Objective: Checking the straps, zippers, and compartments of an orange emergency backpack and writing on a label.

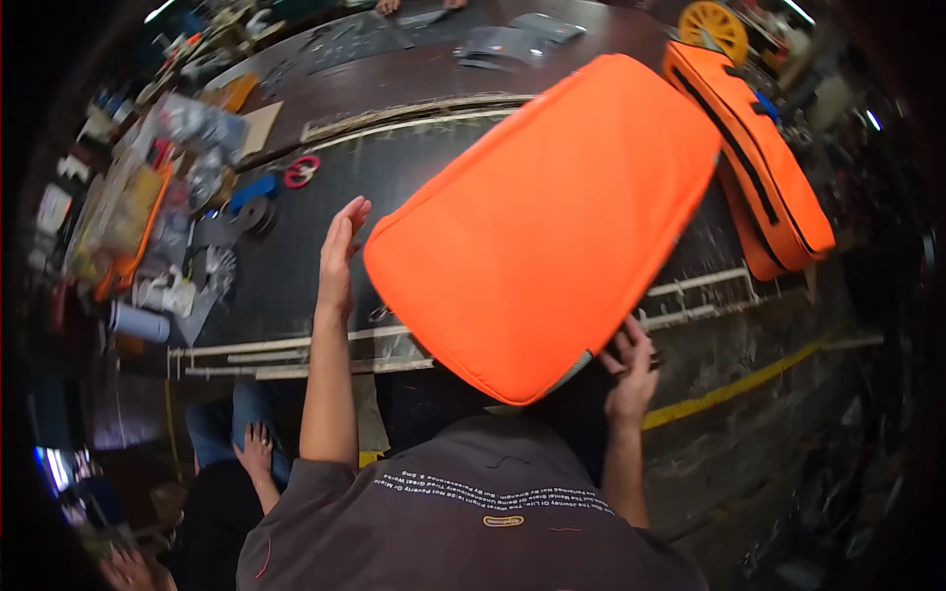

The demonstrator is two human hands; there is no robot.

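A large bright orange bag (552, 227), rectangular with rounded corners and piped edges, is tilted over the dark worktable in front of me. A strip of grey trim shows at its near corner. My left hand (340, 246) is open beside the bag's left end, fingers stretched upward and palm toward it; a narrow gap shows between them. At the bag's near right edge, my right hand (631, 374) has its fingers bent against the edge, with the tips partly hidden by it. The bag's underside is out of sight.
Another orange bag (778, 177) with a black zip lies at the table's right. Red-handled scissors (301, 171), tape rolls (256, 215), a pale cup (140, 321) and an orange bin (138, 236) are on the left. Grey pouches (503, 47) lie far back. Someone sits at lower left.
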